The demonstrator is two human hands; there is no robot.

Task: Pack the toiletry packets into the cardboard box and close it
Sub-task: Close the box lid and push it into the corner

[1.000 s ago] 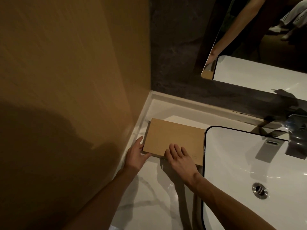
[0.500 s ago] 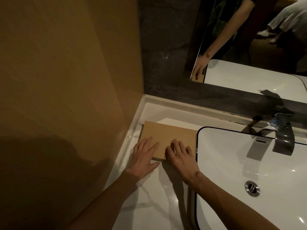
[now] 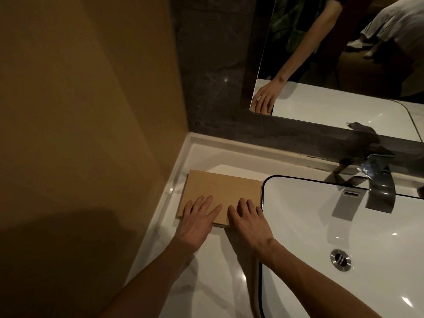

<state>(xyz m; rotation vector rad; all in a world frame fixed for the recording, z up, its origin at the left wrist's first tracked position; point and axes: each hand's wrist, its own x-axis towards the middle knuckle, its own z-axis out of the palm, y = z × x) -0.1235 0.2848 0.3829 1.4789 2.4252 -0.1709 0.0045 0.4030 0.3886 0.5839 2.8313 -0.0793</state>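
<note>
A flat brown cardboard box [image 3: 221, 188] lies closed on the white counter, in the corner between the tan side wall and the sink. My left hand [image 3: 198, 218] rests flat on the lid's near left part, fingers spread. On the near right part my right hand [image 3: 249, 218] also lies flat with its fingers apart. Neither hand grips anything. No toiletry packets show; the inside of the box is hidden.
A white sink basin [image 3: 344, 226] with a black rim sits directly right of the box, with a metal tap [image 3: 380, 189] and a drain [image 3: 340, 258]. A mirror [image 3: 344, 53] hangs above. The tan wall [image 3: 91, 111] closes off the left side. White counter [image 3: 215, 271] runs toward me.
My left hand moved from the box's left edge onto the lid. The right hand slid a little further onto the lid. The camera has moved closer.
</note>
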